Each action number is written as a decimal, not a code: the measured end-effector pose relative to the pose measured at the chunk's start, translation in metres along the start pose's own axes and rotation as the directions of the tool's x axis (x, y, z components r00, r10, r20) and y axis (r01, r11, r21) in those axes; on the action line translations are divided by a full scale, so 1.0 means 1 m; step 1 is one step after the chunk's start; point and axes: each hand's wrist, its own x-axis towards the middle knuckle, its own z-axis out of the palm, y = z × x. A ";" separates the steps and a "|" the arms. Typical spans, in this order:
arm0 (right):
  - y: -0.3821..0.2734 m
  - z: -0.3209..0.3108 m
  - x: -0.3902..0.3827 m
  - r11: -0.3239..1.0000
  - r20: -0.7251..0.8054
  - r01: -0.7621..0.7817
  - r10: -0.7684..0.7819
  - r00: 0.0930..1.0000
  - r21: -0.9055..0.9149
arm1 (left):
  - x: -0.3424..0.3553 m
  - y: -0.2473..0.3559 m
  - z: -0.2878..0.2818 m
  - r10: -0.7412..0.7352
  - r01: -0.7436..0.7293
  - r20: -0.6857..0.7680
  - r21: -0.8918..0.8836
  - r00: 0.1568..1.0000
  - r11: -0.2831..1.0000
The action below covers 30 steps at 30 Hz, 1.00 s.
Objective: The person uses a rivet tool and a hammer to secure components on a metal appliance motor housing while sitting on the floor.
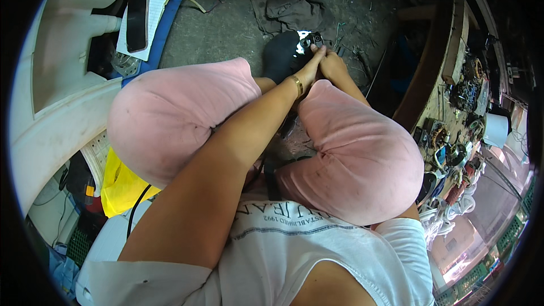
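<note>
My two hands meet beyond my knees, in the upper middle of the view. My left hand, with a gold-coloured band at its wrist, is closed with its thumb stretched forward. Against it sits my right hand, its fingers curled. At their fingertips is a small black part with round metal-looking details; its exact kind cannot be made out. It rests beside or on a dark-covered foot, where a bright white patch shows. The fingers' undersides are hidden.
A dark cloth lies on the grey floor beyond the hands. At upper left, a phone rests on a notepad. Along the right, a wooden bench carries tangled wires and parts. Pale pink shorts cover my raised knees.
</note>
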 end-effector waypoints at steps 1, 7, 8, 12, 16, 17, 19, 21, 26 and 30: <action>0.012 -0.003 0.015 0.997 0.023 0.036 -0.035 0.999 -0.066 | -0.002 0.002 0.008 0.049 -0.049 0.006 0.023 0.999 0.999; -0.016 -0.027 0.014 0.999 0.283 0.043 -0.033 0.959 -0.028 | -0.023 0.017 0.019 0.111 -0.113 0.072 0.034 0.991 0.993; -0.005 -0.013 0.014 0.997 0.136 0.063 -0.054 0.989 -0.055 | -0.023 0.015 0.021 0.108 -0.109 0.023 0.022 0.994 0.994; 0.010 -0.001 0.016 0.996 -0.027 0.071 -0.070 0.997 0.049 | -0.009 0.011 0.024 0.124 -0.124 -0.080 0.005 0.989 0.992; 0.007 -0.022 -0.003 0.819 0.128 -0.014 -0.072 0.989 0.573 | 0.001 0.007 0.013 0.057 -0.052 -0.075 0.058 0.996 0.997; -0.002 -0.019 -0.021 0.845 0.093 0.083 -0.155 0.984 0.528 | 0.006 0.003 -0.003 0.065 -0.036 -0.208 0.142 0.976 0.989; 0.016 -0.022 -0.037 0.804 0.125 0.064 -0.170 0.978 0.591 | 0.019 -0.001 -0.001 0.012 -0.011 -0.167 0.006 0.986 1.000; 0.023 -0.032 -0.048 0.962 0.256 -0.033 -0.038 0.966 0.269 | 0.028 -0.005 0.007 0.100 -0.061 -0.404 0.107 0.909 0.992; 0.031 -0.018 -0.045 0.924 0.255 -0.045 -0.058 0.965 0.380 | 0.050 -0.012 -0.032 0.016 -0.014 -0.275 0.009 0.961 1.000; 0.053 -0.014 -0.055 0.865 0.234 -0.109 -0.011 0.972 0.490 | 0.034 -0.006 -0.008 0.079 -0.009 -0.407 0.171 0.910 0.985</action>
